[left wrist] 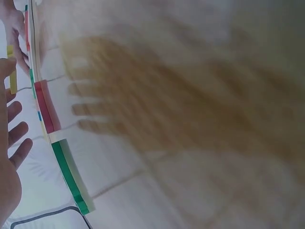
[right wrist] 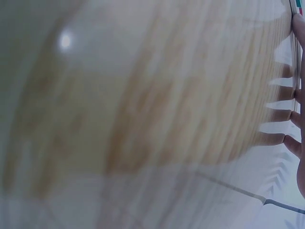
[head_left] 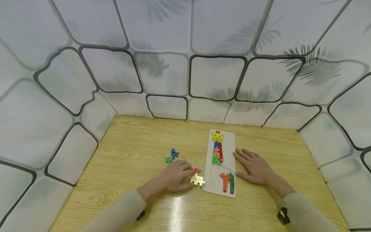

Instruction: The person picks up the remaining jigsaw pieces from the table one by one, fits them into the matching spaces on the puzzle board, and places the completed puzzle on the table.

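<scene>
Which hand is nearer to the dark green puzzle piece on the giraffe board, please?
The right hand, which lies just to the right of the dark green puzzle piece. The left hand is farther away, left of the giraffe board.

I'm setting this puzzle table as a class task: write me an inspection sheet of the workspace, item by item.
Surface: wood-grain table, with a bright reflection on the person's side.
Job's things: giraffe puzzle board, partly filled; loose blue, green and pink pieces to its left.
Clutter: nothing seen.
Hands: left hand pinches a yellow piece; right hand rests at the board's right edge.
Cables: nothing seen.
Surroundings: pale walls printed with outlined blocks and leaves.
</scene>
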Tool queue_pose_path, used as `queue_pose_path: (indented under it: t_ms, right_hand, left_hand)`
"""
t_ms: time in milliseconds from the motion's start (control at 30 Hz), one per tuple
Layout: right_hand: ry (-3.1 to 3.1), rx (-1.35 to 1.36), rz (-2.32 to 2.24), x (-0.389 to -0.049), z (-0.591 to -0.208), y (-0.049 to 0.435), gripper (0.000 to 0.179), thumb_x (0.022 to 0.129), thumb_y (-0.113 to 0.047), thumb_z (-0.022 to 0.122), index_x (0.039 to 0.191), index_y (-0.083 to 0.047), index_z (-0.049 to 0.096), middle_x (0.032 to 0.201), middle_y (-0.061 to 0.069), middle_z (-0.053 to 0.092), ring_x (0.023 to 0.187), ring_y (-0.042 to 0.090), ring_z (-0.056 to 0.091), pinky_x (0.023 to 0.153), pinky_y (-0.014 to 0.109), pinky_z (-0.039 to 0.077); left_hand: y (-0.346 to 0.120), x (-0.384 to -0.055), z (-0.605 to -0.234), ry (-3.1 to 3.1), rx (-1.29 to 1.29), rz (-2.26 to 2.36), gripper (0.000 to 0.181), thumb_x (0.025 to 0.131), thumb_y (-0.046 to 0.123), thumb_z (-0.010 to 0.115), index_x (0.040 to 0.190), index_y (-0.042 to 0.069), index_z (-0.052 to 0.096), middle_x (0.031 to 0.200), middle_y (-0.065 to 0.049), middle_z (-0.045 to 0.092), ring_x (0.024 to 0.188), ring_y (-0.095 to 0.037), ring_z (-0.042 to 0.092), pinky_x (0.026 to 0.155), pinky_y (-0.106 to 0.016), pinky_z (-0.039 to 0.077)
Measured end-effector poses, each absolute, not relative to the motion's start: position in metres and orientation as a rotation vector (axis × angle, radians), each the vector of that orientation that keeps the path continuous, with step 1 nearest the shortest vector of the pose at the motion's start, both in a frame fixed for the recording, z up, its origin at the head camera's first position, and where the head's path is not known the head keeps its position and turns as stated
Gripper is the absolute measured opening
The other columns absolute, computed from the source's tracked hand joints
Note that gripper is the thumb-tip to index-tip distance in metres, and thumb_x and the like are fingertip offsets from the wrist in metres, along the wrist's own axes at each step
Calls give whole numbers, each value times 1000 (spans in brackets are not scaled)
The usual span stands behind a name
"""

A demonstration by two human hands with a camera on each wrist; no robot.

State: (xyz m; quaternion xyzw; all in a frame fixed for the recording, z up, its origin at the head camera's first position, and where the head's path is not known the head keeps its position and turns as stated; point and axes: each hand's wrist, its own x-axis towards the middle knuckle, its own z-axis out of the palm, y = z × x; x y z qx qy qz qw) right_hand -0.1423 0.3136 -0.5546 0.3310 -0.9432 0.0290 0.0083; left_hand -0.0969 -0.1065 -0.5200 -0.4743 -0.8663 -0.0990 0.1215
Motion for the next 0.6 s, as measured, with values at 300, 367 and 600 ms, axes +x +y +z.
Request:
queue_pose_path:
  t_ms: [300,367,600]
  right_hand:
    - [-2955,1026,86,-142,-553,312,84,99,-63,61,164,-14,39,170,13,40,153,43,43,117,64,43]
    - [-2956,1024,88,-141,-553,312,84,98,-62,61,164,-14,39,170,13,40,153,43,43,117,64,43]
    - [-2952,1024,109,-141,-552,311,84,98,-62,62,163,-13,40,169,13,41,153,43,43,117,64,43]
  left_hand:
    - [-95,-102,-520,-2506,-1372,-256,38,92,53,76,114,23,76,114,6,75,107,-13,69,92,-29,57]
    - [-93,-103,-520,-2484,-1373,-267,39,91,53,77,116,23,77,112,7,75,106,-12,69,91,-28,57]
    - [-86,-105,-521,-2474,-1378,-259,39,91,52,77,118,24,77,113,8,75,106,-11,69,93,-27,58]
